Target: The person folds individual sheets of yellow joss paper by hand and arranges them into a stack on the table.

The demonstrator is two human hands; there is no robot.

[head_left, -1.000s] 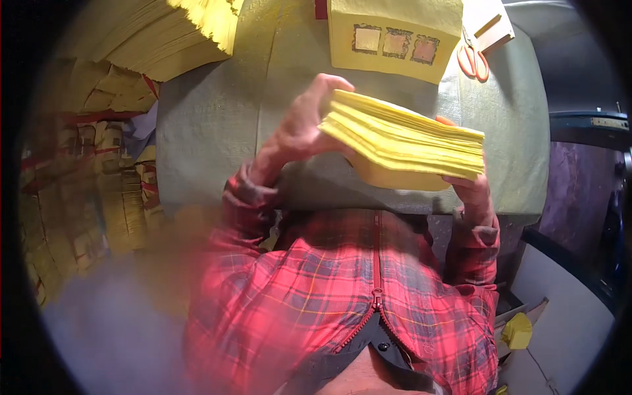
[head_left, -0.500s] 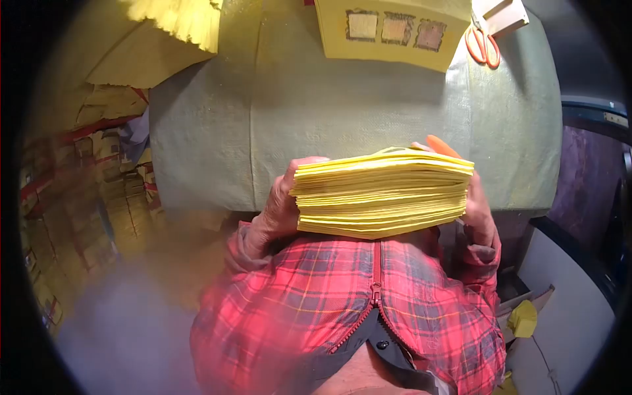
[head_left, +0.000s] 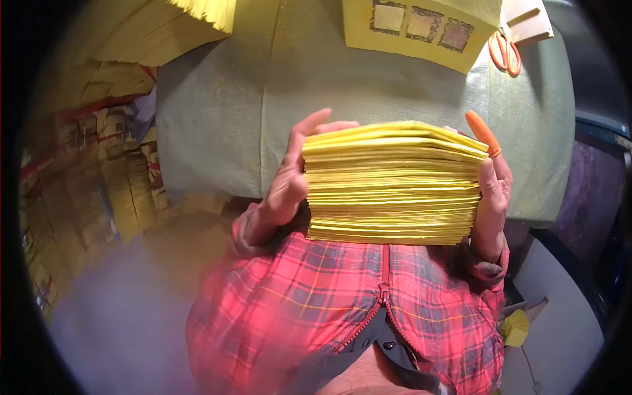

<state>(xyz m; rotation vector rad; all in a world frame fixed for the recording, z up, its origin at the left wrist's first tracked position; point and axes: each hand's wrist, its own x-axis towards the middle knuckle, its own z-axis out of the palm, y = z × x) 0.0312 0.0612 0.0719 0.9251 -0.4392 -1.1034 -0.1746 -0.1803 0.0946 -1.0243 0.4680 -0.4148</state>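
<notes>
A thick stack of yellow paper sheets (head_left: 395,187) stands between my two hands at the near edge of the table, close to my chest, its layered edges facing up at me. My left hand (head_left: 293,168) presses on its left end, with the thumb low on the side and the fingers reaching over the far side. On the right end lies my right hand (head_left: 494,187), thumb against the sheet edges. One finger of that hand wears an orange finger cover (head_left: 482,133) and points away from the stack. The far side of the stack is hidden.
Grey-green cloth covers the table (head_left: 217,125). Farther back lie a yellow printed sheet pile (head_left: 408,49), orange-handled scissors (head_left: 505,55) and a pale wooden piece (head_left: 530,29). Another yellow paper stack (head_left: 164,33) is at the back left, with tied bundles (head_left: 115,171) below it.
The stack has come from a tilted position over the table to near my chest and now sits squarer and thicker in view. My right hand's covered finger has lifted outward.
</notes>
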